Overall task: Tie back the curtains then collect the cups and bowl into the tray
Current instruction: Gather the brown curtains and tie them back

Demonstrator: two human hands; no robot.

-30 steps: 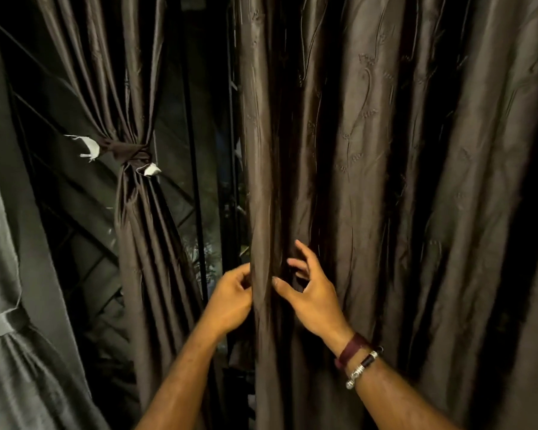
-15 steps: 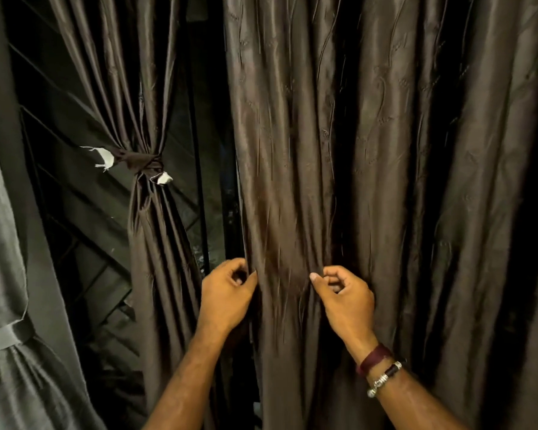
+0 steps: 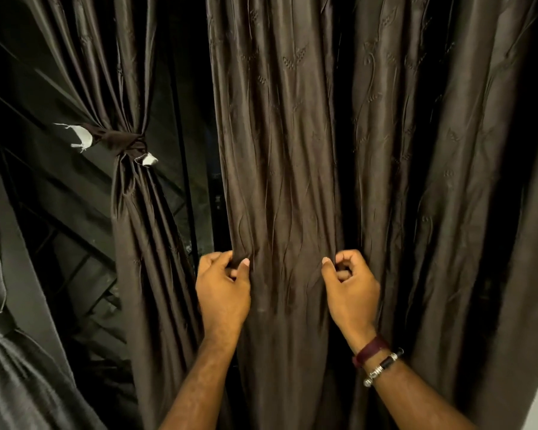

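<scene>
Since a moment ago the 2 hands have spread apart along the loose brown curtain [image 3: 292,181]. The left hand [image 3: 222,290] pinches its edge fold; the right hand [image 3: 350,290], at 3 o'clock from it, curls into a fold. At 10 o'clock hangs the tied curtain [image 3: 137,228], knotted with a tieback [image 3: 118,141].

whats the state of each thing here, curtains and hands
right brown curtain: hanging loose, untied
left brown curtain: gathered, tied with a band
grey curtain: tied back with a strap
left hand: gripping the loose curtain's edge
right hand: fingers curled, pinching a fold of it
</scene>
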